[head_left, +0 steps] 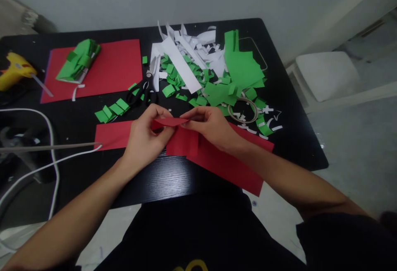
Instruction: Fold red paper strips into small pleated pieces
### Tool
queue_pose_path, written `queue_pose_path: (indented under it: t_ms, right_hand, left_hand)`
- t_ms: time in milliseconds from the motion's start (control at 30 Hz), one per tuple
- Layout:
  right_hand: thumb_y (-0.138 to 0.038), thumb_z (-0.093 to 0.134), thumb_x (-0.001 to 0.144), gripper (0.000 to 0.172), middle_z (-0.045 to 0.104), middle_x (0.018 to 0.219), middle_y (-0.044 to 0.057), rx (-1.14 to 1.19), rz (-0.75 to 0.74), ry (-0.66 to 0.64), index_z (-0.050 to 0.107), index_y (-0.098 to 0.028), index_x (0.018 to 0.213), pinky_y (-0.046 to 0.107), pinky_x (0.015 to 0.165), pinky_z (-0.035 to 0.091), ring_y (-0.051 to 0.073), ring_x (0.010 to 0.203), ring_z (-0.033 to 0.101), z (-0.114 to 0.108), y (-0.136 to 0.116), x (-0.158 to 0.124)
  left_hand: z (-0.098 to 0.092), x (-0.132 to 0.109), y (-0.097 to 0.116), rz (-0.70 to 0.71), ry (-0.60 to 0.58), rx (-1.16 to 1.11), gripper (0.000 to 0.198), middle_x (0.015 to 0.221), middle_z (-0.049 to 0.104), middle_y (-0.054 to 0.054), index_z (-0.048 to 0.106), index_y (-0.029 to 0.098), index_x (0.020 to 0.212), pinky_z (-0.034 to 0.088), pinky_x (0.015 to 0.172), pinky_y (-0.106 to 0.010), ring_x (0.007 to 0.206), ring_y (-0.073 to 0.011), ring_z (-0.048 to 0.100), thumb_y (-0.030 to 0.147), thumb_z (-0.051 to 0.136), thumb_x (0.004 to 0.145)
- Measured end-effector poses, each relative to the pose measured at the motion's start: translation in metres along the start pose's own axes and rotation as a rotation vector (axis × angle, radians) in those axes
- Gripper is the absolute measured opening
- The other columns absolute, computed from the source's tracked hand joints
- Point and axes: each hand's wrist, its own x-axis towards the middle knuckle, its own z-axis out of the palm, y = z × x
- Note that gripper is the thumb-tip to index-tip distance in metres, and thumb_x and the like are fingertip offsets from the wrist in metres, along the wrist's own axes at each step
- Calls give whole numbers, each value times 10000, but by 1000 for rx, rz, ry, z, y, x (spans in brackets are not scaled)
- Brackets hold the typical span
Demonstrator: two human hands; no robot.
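Observation:
A folded piece of red paper is pinched between my two hands near the front of the table. My left hand grips its left side with thumb and fingers. On the right side, my right hand pinches the top edge, the fingertips of both hands close together. A larger red sheet lies beneath my right hand and wrist, its corner reaching past the table's front edge. To the left, a red strip extends out from under my left hand.
Black-handled scissors lie beyond my left hand, beside folded green strips. White paper scraps and green pieces pile up at the back, near a tape roll. A yellow glue gun and white cable are at left.

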Motion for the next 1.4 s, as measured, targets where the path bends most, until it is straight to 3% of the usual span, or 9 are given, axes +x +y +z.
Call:
queue_pose_path:
  t_ms: [300,500,933,1400]
  right_hand:
    - [-250,855,752,174,791,862,31,-21,10,8,795,-178,898,298,799,574,167,828,725,0,-3,-2]
    - [-243,871,726,193,797,895,28,13,-4,4,794,-189,895,326,872,579,171,871,736,0,0,0]
    - [-263,870,735,202,796,881,29,1,0,4,795,-191,908,334,859,589,180,863,737,-1,0,0]
    - [-275,882,726,219,797,937,37,-25,-26,9,794,-191,909,335,855,586,182,883,731,-3,1,1]
  left_hand:
    - [0,1,-2,-47,-23,21,150,663,573,32,587,202,766,427,543,-248,601,-134,555,272,693,845]
    - [-1,2,2,-72,-15,23,198,673,573,23,547,207,702,398,536,-246,630,-143,531,268,707,802]
    - [0,2,5,-97,-3,-15,190,691,624,13,557,206,685,418,549,-250,638,-147,556,259,717,774]
    - [0,2,9,-124,-20,-169,265,821,737,-21,528,209,655,520,635,-292,751,-186,661,264,760,771]
